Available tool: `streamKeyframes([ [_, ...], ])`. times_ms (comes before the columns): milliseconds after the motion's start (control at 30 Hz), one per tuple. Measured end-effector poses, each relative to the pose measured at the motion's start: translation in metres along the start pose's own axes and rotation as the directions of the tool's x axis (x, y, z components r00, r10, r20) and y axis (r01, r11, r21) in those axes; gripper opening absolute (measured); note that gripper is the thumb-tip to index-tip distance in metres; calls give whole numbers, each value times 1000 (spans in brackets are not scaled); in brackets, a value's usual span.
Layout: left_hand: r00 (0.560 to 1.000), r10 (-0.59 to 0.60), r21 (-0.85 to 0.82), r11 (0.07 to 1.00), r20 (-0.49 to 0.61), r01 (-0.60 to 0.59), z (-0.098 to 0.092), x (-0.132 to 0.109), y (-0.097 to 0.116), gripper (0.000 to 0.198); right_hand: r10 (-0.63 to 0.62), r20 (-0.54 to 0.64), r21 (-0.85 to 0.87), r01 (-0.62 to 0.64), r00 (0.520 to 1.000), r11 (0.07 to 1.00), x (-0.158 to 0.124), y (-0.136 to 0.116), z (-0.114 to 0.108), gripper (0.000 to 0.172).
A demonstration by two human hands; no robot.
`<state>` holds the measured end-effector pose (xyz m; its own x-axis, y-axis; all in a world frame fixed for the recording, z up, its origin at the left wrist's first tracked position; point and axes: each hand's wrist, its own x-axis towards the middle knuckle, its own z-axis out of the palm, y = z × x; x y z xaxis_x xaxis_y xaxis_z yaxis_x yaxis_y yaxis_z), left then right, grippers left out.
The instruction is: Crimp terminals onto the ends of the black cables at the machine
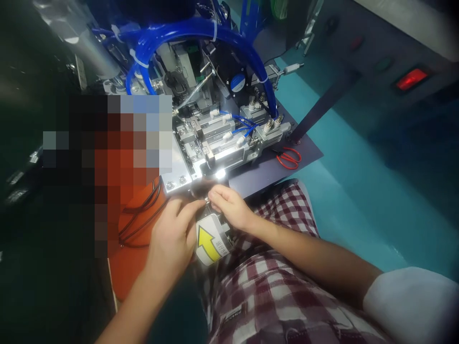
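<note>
My left hand (174, 236) and my right hand (229, 205) meet just below the front edge of a small metal machine (215, 143). Both pinch a tiny metal part (207, 199) between their fingertips, under a bright light spot on the machine. Beneath my hands sits a white label with a yellow arrow (210, 239). My lap in checked cloth (272, 267) lies under my right forearm.
Thick blue hoses (201, 33) arch over the machine. Red-handled scissors (289, 157) lie on the dark base plate (304, 157) to the right. Black cables cross an orange surface (139, 215) on the left. A red lit switch (410, 79) glows far right, above the teal table (358, 181).
</note>
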<state>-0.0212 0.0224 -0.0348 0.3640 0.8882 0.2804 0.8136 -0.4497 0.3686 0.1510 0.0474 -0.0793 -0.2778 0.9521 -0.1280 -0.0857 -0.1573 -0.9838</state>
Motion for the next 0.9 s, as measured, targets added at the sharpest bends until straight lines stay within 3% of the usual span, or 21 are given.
streamKeyframes([
  [200, 994, -60, -90, 994, 86, 67, -15, 1, 0, 30, -41, 2, -55, 41, 999, 998, 2, 1, -1, 35],
  [367, 992, -96, -84, 991, 84, 103, -28, -11, -8, 15, -64, 23, -69, 66, 998, 995, 3, 4, -2, 35],
  [567, 990, 124, 22, 992, 62, -126, -29, -9, -29, 28, -118, 16, -136, 119, 993, 983, 4, 1, -6, 35],
  [800, 996, 84, 34, 996, -6, -83, -18, -19, -42, 28, -122, -4, -128, 121, 993, 984, 5, 4, -3, 33],
  [900, 991, 136, 13, 991, -7, -136, -17, -21, -44, 31, -130, -11, -123, 128, 991, 984, 6, 4, -2, 34],
])
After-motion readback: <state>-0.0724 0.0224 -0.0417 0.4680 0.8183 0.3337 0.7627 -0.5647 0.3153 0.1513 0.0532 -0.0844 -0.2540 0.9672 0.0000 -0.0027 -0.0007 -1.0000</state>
